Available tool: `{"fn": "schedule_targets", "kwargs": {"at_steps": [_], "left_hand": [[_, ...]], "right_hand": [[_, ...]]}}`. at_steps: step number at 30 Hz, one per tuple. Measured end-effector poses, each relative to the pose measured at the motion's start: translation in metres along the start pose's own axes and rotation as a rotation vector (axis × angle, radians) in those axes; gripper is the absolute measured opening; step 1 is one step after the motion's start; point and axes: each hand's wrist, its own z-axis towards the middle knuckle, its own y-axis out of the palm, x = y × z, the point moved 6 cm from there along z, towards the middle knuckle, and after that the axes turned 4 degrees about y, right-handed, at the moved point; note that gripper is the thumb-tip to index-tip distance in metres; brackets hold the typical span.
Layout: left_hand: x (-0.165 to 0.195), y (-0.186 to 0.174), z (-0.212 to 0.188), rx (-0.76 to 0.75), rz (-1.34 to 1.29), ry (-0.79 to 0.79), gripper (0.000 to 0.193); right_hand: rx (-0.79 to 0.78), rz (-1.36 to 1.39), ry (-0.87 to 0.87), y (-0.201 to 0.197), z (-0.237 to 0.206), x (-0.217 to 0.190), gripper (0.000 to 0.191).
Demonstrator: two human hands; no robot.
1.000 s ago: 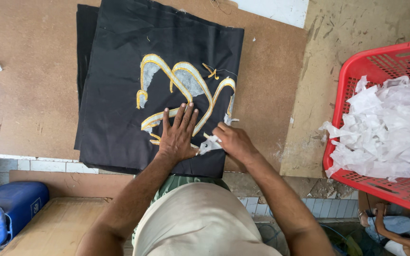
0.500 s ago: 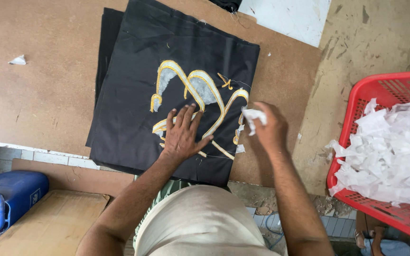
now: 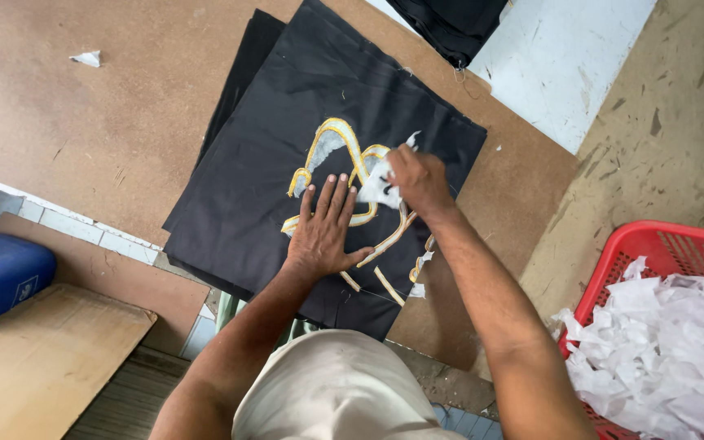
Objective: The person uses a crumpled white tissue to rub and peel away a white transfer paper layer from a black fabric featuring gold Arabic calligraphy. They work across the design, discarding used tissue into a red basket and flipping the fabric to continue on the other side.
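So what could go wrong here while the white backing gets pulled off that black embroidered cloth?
1. The right hand pulls white backing right at the gold embroidery; a hard tug might snag stitches.
2. Only the left hand pins the black cloth, so it could slide.
3. Scraps could stay stuck along the lower stitching.

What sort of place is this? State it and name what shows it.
Probably a small embroidery or garment workshop. The left hand presses flat a black cloth with gold embroidered shapes on a worn board table, the right hand pinches white backing paper, and a red basket holds torn white scraps.
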Motion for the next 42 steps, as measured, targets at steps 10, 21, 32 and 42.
{"fn": "schedule_targets", "kwargs": {"at_steps": [10, 21, 32, 42], "left_hand": [[-0.013, -0.001, 0.002, -0.057, 0.051, 0.019, 0.114], [-0.037, -0.008, -0.019, 0.315, -0.190, -0.108, 0.072], [-0.080, -0.014, -0.037, 0.294, -0.085, -0.220, 0.073], [-0.080, -0.012, -0.035, 0.292, -0.088, -0.217, 0.075]], "right_hand": [[-0.045, 0.007, 0.017, 0.027, 0.021, -0.002, 0.031], [0.075, 0.166, -0.237, 0.016, 0.067, -0.052, 0.026], [-0.079, -0.100, -0.360, 0.071, 0.093, -0.071, 0.007], [-0.076, 0.254, -0.341, 0.042, 0.087, -0.076, 0.024]]}}
